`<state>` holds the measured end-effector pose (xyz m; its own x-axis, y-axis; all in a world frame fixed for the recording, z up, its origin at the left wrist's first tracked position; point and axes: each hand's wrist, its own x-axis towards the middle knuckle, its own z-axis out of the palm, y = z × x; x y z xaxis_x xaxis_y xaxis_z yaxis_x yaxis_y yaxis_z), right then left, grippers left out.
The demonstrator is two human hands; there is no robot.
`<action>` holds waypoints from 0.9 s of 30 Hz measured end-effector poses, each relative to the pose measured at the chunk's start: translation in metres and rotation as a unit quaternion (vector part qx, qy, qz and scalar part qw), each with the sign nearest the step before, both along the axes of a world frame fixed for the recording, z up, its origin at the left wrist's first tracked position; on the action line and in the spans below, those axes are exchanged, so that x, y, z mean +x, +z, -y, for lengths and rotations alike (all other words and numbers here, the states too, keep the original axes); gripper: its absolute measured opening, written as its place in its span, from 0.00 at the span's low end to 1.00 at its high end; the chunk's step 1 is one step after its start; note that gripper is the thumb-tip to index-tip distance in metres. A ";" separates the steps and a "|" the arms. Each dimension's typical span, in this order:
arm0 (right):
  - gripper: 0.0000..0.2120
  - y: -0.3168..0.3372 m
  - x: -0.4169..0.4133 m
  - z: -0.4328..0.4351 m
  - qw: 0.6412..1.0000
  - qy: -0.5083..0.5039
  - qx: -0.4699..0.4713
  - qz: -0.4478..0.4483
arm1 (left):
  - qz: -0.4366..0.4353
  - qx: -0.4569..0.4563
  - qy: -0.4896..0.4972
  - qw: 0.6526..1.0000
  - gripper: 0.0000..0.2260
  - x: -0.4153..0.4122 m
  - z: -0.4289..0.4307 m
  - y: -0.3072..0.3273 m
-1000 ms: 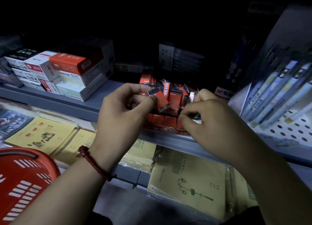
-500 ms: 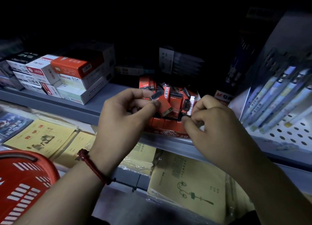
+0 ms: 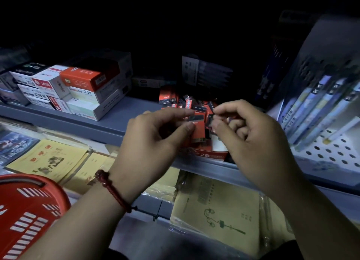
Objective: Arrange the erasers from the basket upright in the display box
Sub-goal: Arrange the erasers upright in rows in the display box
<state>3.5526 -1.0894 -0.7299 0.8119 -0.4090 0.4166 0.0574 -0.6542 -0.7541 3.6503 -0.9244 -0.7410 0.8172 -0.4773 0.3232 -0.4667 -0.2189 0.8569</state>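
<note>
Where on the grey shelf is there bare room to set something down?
Bare: shelf strip between stacked boxes and display box. Crowded: that box, heaped with erasers, left hand and right hand over it; pens right of it.

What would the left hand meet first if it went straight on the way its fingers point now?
The left hand, pinching an eraser, points right across the display box. It would probably meet the fingers of the right hand first, though depth is unclear here.
</note>
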 end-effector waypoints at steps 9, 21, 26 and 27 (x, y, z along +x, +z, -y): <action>0.12 0.004 -0.007 0.011 0.999 0.030 0.039 0.011 | 0.127 0.091 -0.015 0.988 0.14 -0.013 0.006 0.006; 0.06 -0.005 -0.009 0.015 0.998 0.006 -0.060 -0.025 | 0.256 0.253 -0.048 0.932 0.12 -0.009 0.001 0.000; 0.06 -0.006 -0.006 0.015 0.990 -0.007 -0.117 -0.080 | 0.273 0.251 -0.036 0.928 0.13 -0.008 0.000 -0.005; 0.06 -0.007 -0.005 0.014 0.987 -0.011 -0.132 -0.086 | 0.274 0.250 -0.035 0.928 0.13 -0.008 0.000 -0.006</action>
